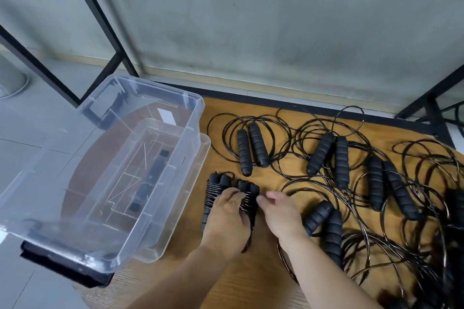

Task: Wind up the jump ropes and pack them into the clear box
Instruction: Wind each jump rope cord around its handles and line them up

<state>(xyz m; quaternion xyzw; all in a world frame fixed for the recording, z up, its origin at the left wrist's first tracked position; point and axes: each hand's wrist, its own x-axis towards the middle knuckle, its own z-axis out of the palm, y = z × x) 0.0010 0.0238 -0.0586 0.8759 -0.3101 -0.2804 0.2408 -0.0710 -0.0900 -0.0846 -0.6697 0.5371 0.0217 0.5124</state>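
Two wound jump ropes lie side by side on the wooden table: one [213, 192] at the left with cord coiled round its black foam handles, and a second [248, 192] right of it. My left hand [227, 218] lies over both, fingers curled on the second bundle. My right hand [281, 211] touches that bundle's right side with thumb and fingertips. The clear box [82, 208] stands empty at the table's left end, overhanging the edge. Several unwound ropes [326, 155] with paired black handles sprawl across the table to the right.
The clear lid [200, 158] lies under the box's right side. A tangle of loose black cord [376, 241] covers the right half of the wooden table [238, 283]. Black metal frame legs [100, 20] stand behind, before a grey wall.
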